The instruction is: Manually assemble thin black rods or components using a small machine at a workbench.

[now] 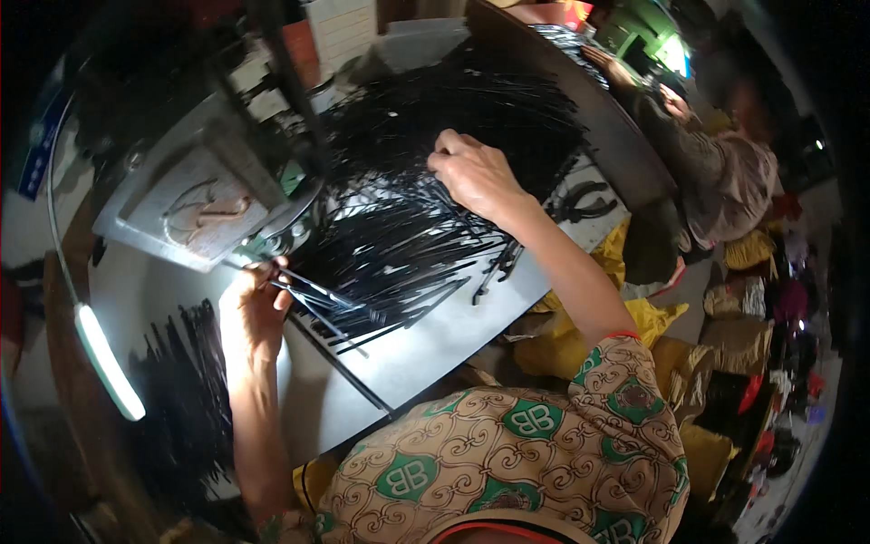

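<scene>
My left hand is closed at the lower edge of a grey metal machine. Thin dark strips stick out from its fingertips toward the right. A wide heap of thin black strips covers much of the white tabletop. Over the far part of that heap is my right hand, its fingers curled and pressed together. Whatever they pinch is hidden by the hand and the dark heap behind.
A lit tube lamp hangs at the left, beside another pile of black strips. A dark upright board edges the far right of the table. Beyond it another person works at a green machine. Yellow bags lie at the right.
</scene>
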The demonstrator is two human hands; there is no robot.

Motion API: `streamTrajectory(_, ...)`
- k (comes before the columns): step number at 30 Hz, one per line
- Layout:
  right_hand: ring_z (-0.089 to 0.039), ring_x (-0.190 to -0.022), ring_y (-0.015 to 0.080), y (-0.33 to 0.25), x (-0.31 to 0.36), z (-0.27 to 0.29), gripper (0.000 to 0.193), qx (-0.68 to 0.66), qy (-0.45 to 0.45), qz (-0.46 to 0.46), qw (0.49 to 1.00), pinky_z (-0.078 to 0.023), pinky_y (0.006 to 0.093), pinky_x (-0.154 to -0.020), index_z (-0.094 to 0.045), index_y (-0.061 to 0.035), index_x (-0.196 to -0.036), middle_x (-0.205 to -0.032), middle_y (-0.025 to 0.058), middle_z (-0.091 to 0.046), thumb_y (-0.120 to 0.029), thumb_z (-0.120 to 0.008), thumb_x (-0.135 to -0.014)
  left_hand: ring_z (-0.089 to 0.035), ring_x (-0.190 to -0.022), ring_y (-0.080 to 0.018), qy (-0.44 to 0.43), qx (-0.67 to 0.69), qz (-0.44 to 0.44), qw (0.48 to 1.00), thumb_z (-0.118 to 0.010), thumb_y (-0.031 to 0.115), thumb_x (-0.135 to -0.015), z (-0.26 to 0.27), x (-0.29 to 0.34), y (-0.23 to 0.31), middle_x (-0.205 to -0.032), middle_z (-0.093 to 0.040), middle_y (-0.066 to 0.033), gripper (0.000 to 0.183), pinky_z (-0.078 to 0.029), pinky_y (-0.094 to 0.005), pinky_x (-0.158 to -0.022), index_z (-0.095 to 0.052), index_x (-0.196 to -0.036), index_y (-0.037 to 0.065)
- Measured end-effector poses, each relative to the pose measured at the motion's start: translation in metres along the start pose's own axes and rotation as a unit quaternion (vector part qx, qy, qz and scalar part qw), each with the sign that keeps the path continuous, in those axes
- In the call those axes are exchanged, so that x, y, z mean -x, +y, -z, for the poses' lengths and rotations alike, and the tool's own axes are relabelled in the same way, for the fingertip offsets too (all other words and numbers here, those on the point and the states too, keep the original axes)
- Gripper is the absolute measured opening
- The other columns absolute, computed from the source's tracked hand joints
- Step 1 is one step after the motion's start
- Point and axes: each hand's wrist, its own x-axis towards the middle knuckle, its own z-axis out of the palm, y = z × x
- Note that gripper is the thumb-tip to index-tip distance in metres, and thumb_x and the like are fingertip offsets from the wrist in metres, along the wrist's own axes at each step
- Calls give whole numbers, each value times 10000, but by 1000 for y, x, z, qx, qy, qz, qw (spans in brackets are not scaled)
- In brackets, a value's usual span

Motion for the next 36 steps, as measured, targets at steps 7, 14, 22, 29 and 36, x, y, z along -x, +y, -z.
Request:
streamTrajectory(7, -525, -657, 139, -72, -15, 18, 120, -38, 157, 192, 968, -491, 236, -511, -553, -92, -816, -731, 50, -514, -63, -549, -700, -436, -449, -75, 37, -99, -23, 994, -591, 77, -712, -7, 8, -3, -639, -569, -61, 87, -334, -186, -385, -546, -779, 44)
streamTrajectory(14, -500, -536, 78, -121, -35, -18, 194, -576, -101, 5, 811, -386, 198, -501, -593, -6, -810, -583, -4, -526, -196, -552, -803, -479, -535, -51, 80, -174, -22, 981, -594, 48, -714, -3, 17, -1, -639, -559, -9, 104, -358, -146, -506, -577, -815, 35)
streamTrajectory(22, -371, -467, 12, -130, -40, -9, 190, -712, -168, -85, 676, -275, 161, -398, -556, -41, -663, -547, -51, -432, -162, -537, -809, -415, -496, -32, 66, -174, -9, 982, -610, 84, -716, -5, 21, 2, -635, -551, 16, 134, -295, -146, -461, -584, -847, 74)
streamTrajectory(29, -372, -461, 8, -131, -41, -14, 177, -709, -158, -75, 683, -270, 151, -389, -557, -45, -680, -555, -49, -439, -164, -533, -809, -388, -480, -21, 65, -189, -1, 980, -608, 110, -724, -11, 22, 5, -621, -543, 28, 136, -278, -143, -439, -586, -856, 86)
streamTrajectory(36, -374, -454, 9, -133, -40, -15, 177, -709, -160, -82, 682, -277, 152, -381, -560, -40, -683, -553, -49, -440, -160, -529, -809, -377, -457, -21, 55, -205, -14, 977, -611, 132, -733, -7, 19, 2, -611, -541, 14, 114, -281, -147, -423, -588, -832, 80)
